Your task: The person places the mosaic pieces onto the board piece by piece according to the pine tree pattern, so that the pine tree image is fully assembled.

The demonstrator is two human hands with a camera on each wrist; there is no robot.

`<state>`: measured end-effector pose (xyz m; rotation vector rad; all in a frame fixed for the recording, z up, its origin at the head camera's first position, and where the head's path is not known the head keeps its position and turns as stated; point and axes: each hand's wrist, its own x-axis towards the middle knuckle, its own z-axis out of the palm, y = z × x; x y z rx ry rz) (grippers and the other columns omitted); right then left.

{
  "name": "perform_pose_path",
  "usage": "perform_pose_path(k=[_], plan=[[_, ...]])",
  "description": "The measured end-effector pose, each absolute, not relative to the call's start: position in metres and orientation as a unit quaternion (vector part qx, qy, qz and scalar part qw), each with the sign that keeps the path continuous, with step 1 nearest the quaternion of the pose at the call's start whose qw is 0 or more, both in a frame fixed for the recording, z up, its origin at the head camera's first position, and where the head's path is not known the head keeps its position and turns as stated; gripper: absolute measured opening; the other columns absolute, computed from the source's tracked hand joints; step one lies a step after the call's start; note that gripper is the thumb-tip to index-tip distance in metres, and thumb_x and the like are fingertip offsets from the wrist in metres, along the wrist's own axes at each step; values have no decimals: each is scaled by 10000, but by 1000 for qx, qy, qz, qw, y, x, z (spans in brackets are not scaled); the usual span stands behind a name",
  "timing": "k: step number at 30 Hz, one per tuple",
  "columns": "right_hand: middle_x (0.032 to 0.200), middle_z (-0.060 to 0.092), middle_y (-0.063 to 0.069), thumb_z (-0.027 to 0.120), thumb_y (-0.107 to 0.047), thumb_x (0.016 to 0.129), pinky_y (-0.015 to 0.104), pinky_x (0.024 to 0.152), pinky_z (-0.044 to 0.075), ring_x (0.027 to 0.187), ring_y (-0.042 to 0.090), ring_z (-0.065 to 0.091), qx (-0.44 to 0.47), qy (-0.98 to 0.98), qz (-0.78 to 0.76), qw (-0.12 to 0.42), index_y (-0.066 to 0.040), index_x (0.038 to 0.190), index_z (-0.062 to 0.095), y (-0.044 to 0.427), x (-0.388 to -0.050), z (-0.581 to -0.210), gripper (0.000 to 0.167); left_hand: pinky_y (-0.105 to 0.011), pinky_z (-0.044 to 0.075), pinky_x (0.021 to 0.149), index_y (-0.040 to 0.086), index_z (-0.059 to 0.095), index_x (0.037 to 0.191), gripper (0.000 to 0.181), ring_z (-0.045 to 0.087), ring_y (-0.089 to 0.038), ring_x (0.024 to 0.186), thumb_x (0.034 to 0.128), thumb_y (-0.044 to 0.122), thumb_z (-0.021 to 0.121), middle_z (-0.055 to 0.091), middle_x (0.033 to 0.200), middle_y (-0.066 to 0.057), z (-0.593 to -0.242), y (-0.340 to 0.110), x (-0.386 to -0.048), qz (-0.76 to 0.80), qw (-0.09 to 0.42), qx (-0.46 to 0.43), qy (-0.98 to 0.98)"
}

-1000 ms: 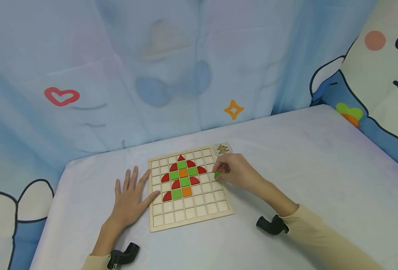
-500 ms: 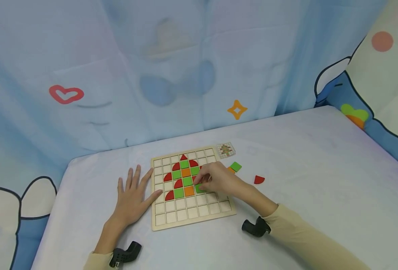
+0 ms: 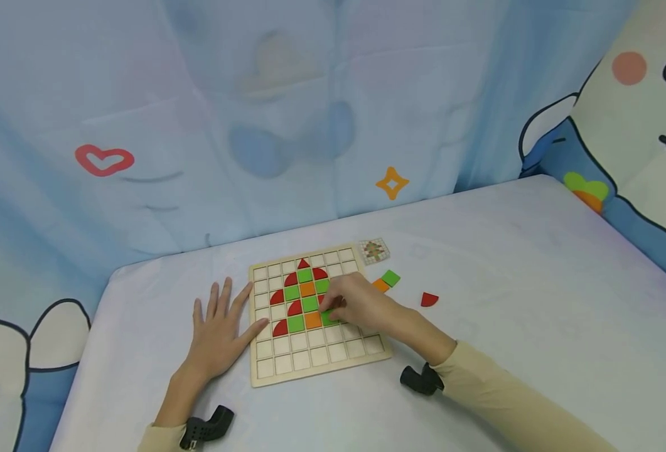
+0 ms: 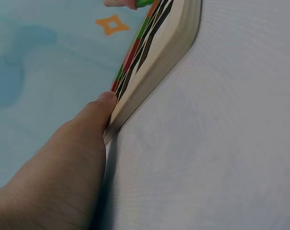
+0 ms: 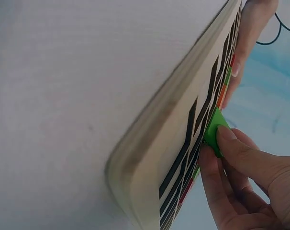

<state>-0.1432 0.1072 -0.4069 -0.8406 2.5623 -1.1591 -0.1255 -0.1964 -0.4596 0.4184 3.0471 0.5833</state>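
A wooden grid board [image 3: 299, 366] lies on the table, its cells partly filled with red, green and orange tiles in a tree-like pattern. My right hand [image 3: 361, 303] pinches a green square tile [image 5: 213, 130] between thumb and fingers over the board, just right of an orange tile [image 3: 312, 320]. In the right wrist view that tile is tilted, its lower edge at the grid. My left hand [image 3: 215, 336] lies with fingers spread at the board's left side, the thumb on its edge [image 4: 123, 112]. The cells under my right hand are hidden.
Right of the board lie a loose green tile [image 3: 391, 278], an orange tile [image 3: 380, 285] and a red quarter-round tile [image 3: 429, 299]. A small pattern card [image 3: 374, 250] rests by the board's far right corner. A printed curtain [image 3: 287, 125] hangs behind the table.
My right hand has carried the green tile leftward from the board's right edge to beside the orange tile, uncovering the loose tiles. My left hand stays in place.
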Motion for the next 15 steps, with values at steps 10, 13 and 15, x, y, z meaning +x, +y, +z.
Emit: perform_pose_path(k=[10,13,15], plan=[[916,702,3,820,39,865,192,750,542,877,135,642,-284,893,-335,100,-16,987,829,101,-143,-404,134,-741,-52,1192,172,291,1667,844,6,-485,1587,986,566,597,102,1728,-245,-460,-197,-125,187,4,134,973],[924,705,14,823,17,870,196,762,539,898,160,653,-294,899,-311,91,-12,997,831,101,-141,-403,131,-741,-49,1193,171,291,1667,845,5,-483,1587,986,565,598,101,1729,-245,-460,-197,-125,185,3,135,974],[927,703,18,828,4,869,207,774,536,909,172,652,-295,903,-299,87,-14,1001,832,99,-140,-401,134,-743,-45,1193,170,294,1666,843,6,-485,1587,986,563,599,102,1728,-245,-460,-198,-125,183,3,135,974]])
